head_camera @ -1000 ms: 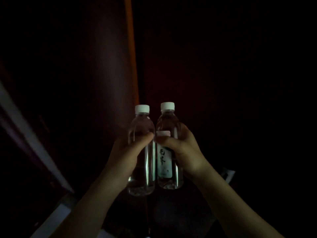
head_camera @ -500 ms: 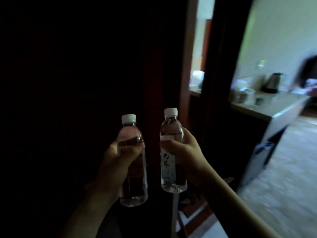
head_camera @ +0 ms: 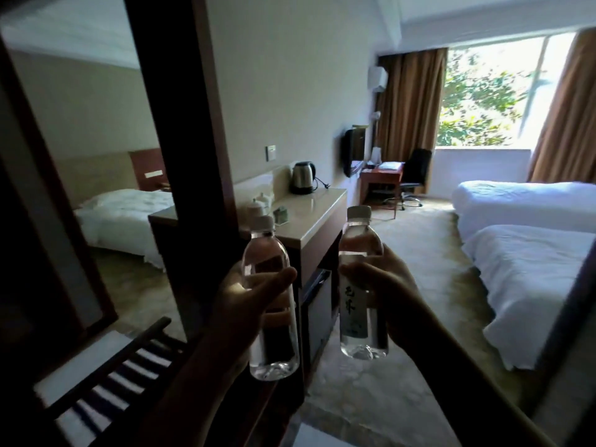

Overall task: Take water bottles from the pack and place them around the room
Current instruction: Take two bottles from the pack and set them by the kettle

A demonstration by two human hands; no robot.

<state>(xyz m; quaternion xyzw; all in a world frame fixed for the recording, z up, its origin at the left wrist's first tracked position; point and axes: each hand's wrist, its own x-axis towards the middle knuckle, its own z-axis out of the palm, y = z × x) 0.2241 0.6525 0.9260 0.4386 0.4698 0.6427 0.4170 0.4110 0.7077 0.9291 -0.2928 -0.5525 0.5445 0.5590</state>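
Note:
I hold two clear water bottles with white caps upright in front of me. My left hand (head_camera: 248, 301) grips the left bottle (head_camera: 269, 343) around its middle. My right hand (head_camera: 387, 285) grips the right bottle (head_camera: 358, 314), which shows a white label with dark characters. The bottles are apart, with a gap between them. The pack is not in view.
A counter (head_camera: 319, 204) with a kettle (head_camera: 303, 177) and cups stands just ahead on the left. A large mirror (head_camera: 96, 156) is at the left, a slatted rack (head_camera: 113, 375) below. Two white beds (head_camera: 532, 269) are on the right, a desk and chair (head_camera: 412, 175) by the window. Carpet runs between.
The view has swung from a dark corner to the lit hotel room. Both hands still hold their bottles, now further apart.

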